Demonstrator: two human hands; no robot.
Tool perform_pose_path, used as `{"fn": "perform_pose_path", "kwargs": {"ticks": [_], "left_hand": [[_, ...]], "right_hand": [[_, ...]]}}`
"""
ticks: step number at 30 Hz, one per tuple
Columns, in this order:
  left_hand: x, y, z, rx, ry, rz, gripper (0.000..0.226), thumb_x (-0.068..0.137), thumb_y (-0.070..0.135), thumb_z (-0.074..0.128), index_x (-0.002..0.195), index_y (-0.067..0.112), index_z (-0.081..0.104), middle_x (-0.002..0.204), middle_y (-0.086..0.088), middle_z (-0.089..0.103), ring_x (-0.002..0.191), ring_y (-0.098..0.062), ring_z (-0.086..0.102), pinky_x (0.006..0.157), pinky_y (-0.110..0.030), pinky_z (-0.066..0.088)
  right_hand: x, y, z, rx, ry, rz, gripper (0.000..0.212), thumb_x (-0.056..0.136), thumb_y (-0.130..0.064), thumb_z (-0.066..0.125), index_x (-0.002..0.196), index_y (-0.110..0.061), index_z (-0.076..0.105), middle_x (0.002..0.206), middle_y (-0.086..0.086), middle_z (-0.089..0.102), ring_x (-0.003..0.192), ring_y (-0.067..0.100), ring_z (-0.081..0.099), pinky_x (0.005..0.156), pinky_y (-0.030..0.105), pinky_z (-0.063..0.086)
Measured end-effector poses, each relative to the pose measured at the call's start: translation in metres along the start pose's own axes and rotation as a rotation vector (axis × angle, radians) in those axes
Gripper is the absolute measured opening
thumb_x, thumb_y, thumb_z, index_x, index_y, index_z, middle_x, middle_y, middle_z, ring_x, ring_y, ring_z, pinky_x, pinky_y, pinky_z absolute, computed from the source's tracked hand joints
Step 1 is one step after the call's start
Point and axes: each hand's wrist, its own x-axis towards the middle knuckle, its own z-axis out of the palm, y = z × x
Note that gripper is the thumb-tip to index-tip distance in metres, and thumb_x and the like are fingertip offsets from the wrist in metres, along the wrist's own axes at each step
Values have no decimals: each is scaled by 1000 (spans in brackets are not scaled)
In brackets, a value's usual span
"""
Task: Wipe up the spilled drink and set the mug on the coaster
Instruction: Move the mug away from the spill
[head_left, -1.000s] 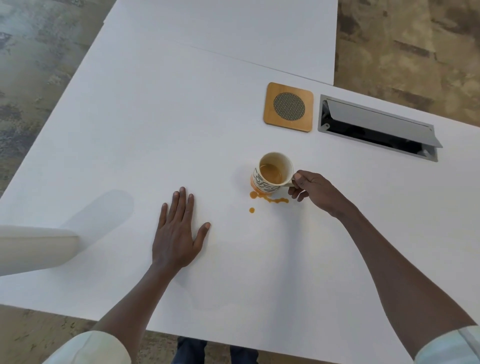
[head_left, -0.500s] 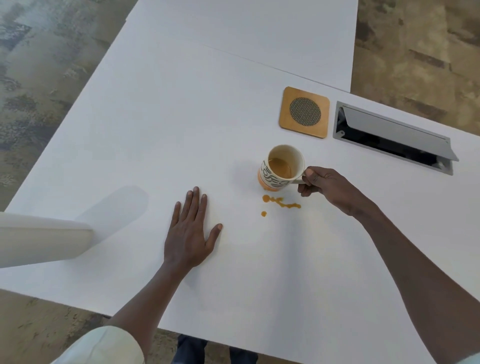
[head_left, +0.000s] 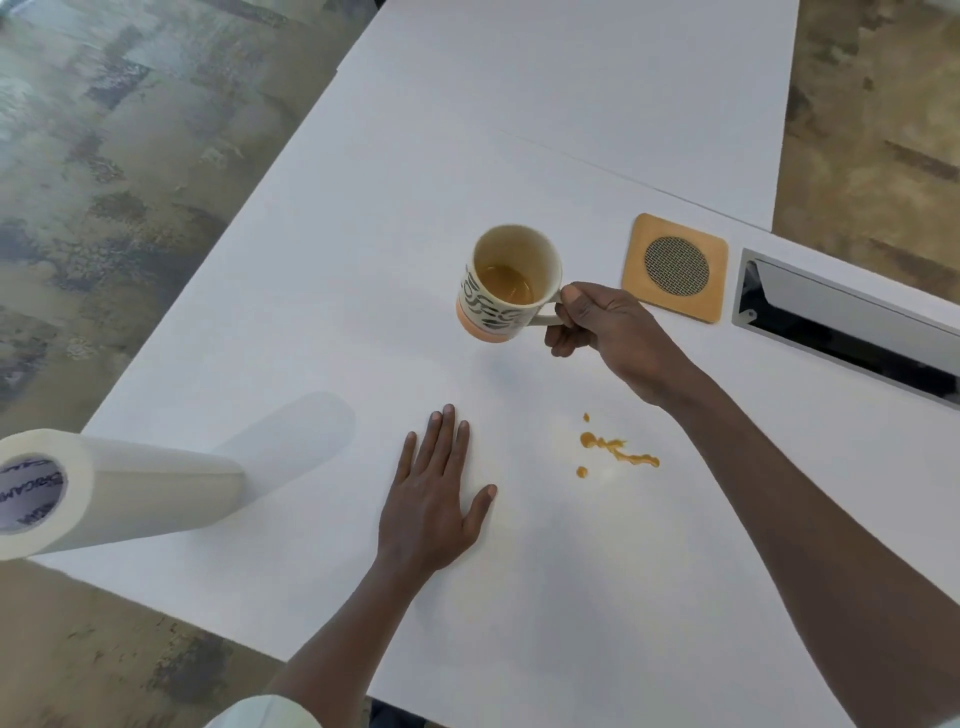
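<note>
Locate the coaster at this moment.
In the head view, the coaster lies empty on the white table, right of the held mug, beside the cable hatch.

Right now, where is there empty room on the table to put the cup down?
The coaster is bare, right beside the mug. The tabletop beyond the mug is open too. Avoid the spill between the flat left hand and right arm.

A white bench (head_left: 363, 260) stands over mottled carpet (head_left: 104, 182). A metal cable hatch (head_left: 852, 332) is set into its right side, lid tilted open.
</note>
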Motion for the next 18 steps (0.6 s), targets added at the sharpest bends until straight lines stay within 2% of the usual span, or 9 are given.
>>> {"fn": "perform_pose_path", "kwargs": {"ticks": [5,13,18], "left_hand": [[1,0,2,1,-1,-2,79,100,57,37,161,11,17,171,-9,5,158,-21,0,126,-44,8],[0,2,1,-11,7,-6,77,100,56,36,160,11,19,171,-8,5,158,-19,0,126,-44,9],[0,1,0,-6,-7,-8,77,101,56,35,161,11,18,171,-7,4,158,-19,-2,126,-44,9]], "right_hand": [[39,-1,38,1,36,39,36,105,-29,39,74,-15,51,75,8,65,69,20,59,78,33,48],[82,15,72,-24,69,118,36,104,-32,38,74,-17,52,75,8,63,69,20,58,87,46,52],[91,25,81,-43,77,137,37,104,-31,38,73,-16,51,74,8,62,69,21,57,82,41,51]]}}
